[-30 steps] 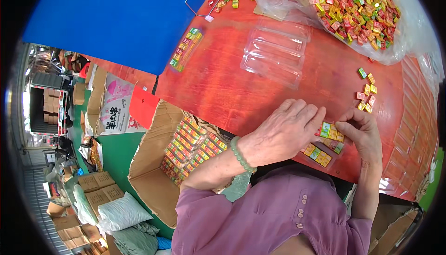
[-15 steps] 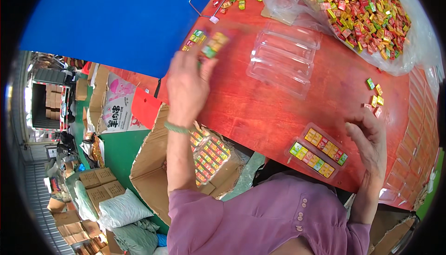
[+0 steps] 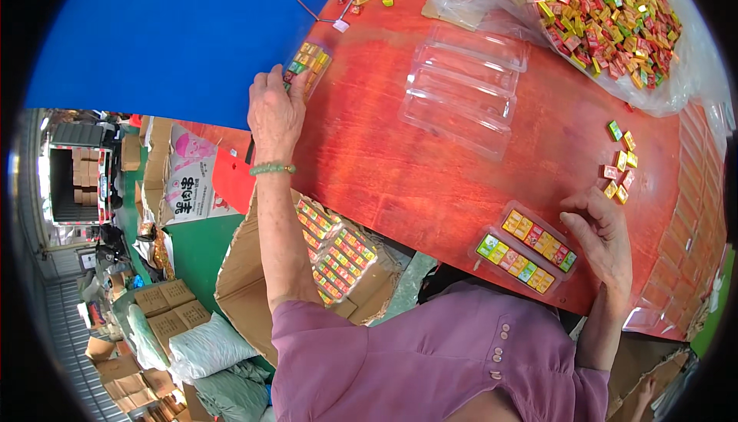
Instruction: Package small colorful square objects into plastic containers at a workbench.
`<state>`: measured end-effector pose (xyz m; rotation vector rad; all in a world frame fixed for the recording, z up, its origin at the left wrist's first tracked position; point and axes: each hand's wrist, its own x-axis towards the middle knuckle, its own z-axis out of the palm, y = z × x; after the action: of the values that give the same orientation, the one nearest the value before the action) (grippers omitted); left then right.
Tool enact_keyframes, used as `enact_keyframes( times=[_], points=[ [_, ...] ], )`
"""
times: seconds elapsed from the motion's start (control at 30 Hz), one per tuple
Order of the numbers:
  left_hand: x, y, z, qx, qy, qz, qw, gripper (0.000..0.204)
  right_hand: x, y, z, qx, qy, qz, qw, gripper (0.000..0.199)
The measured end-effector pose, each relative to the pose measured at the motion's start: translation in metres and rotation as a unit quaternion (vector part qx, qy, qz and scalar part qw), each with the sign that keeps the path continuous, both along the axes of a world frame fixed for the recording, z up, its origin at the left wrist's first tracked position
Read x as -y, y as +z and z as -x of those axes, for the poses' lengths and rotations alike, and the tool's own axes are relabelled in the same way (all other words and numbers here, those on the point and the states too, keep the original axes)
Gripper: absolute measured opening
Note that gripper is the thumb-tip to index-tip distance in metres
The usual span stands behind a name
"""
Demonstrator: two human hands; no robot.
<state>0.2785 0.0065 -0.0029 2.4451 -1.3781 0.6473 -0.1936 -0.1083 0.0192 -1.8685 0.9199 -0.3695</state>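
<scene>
My left hand [image 3: 277,111] is at the blue panel's edge, its fingers closed on the near end of a clear plastic tray of small wrapped candies [image 3: 314,59]. Some of that tray is hidden by the fingers. My right hand [image 3: 601,231] hovers at the right with loosely curled fingers, the thumb a little apart; nothing shows in it. Just left of it, two narrow clear trays lie side by side, a far one [image 3: 539,239] and a near one [image 3: 515,264], each filled with a row of red, yellow and green candies. Several loose candies [image 3: 621,162] lie beyond my right fingertips.
An empty clear multi-slot tray [image 3: 461,91] lies mid-table. Behind it, a big plastic bag [image 3: 649,103] spills over with candies. More empty trays [image 3: 676,222] line the right edge. A wire stand [image 3: 311,8] borders the blue panel [image 3: 169,38]. A cardboard box [image 3: 246,284] stands below left.
My left hand has carried its filled candy tray left to the blue panel's edge, where another filled tray lay. My right hand has shifted slightly nearer me, uncovering more loose candies.
</scene>
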Motion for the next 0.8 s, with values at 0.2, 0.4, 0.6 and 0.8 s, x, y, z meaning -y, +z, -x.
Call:
enact_keyframes(
  times=[0.2, 0.4, 0.6, 0.8],
  points=[
    [0.002, -0.011, -0.007, 0.003, -0.008, -0.005, 1.000, 0.052, -0.002, -0.006, 0.001, 0.017, -0.014, -0.013, 1.000, 0.011],
    [-0.004, -0.014, -0.023, -0.021, -0.004, -0.014, 1.000, 0.056, -0.005, 0.006, -0.004, -0.029, -0.006, 0.023, 0.999, 0.014],
    [-0.019, 0.000, -0.003, -0.012, -0.002, -0.016, 1.000, 0.066, -0.029, 0.023, 0.000, -0.125, 0.087, 0.185, 0.971, 0.071],
    [-0.044, 0.029, 0.134, -0.225, -0.169, 0.120, 0.952, 0.045, -0.053, 0.008, 0.010, -0.149, 0.032, 0.199, 0.968, 0.055]
  ],
)
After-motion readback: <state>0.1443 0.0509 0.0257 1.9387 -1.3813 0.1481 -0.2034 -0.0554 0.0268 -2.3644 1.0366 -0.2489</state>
